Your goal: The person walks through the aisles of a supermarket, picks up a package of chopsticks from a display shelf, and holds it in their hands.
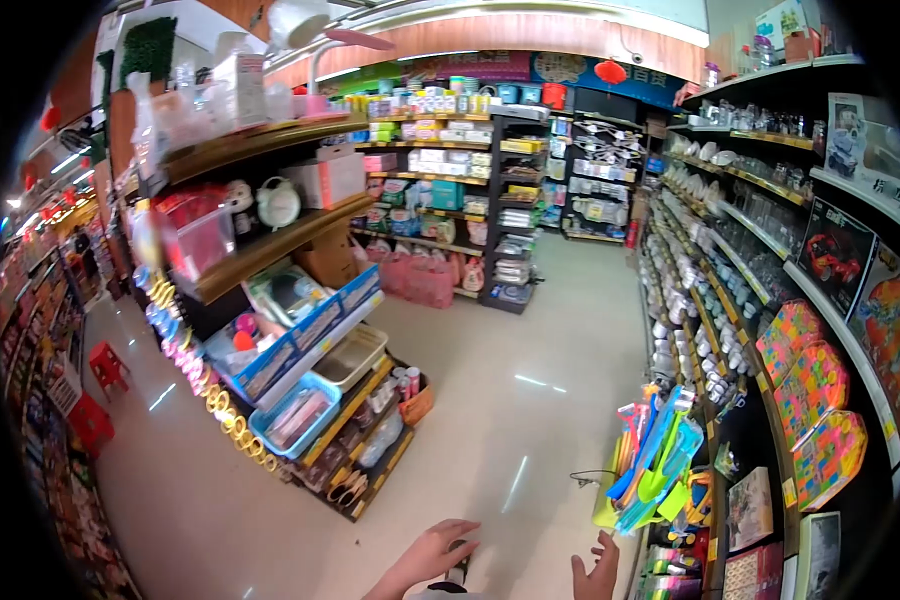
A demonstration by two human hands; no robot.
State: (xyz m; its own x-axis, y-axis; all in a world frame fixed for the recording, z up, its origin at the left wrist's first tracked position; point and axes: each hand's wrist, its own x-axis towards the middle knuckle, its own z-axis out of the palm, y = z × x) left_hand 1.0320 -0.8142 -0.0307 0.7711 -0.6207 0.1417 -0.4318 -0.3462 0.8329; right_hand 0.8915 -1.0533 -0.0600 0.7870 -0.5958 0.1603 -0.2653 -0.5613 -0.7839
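Observation:
Low in the view, my left hand [432, 552] reaches in from the bottom edge with its fingers stretched toward the right, over the pale floor. Nothing shows in it. To the right of it, my right hand [597, 572] is raised with thumb and fingers apart, holding nothing. The nearest goods to my right hand are bright plastic toy shovels [658, 470] standing in a green bin [604, 510] on the floor. Neither hand touches any goods.
A shelf unit [345, 450] with baskets and boxes stands at the left. Long shelves [760, 370] of glassware, cups and toy sets line the right side. Stocked shelves [430, 148] stand at the back. A red stool [108, 366] is at far left.

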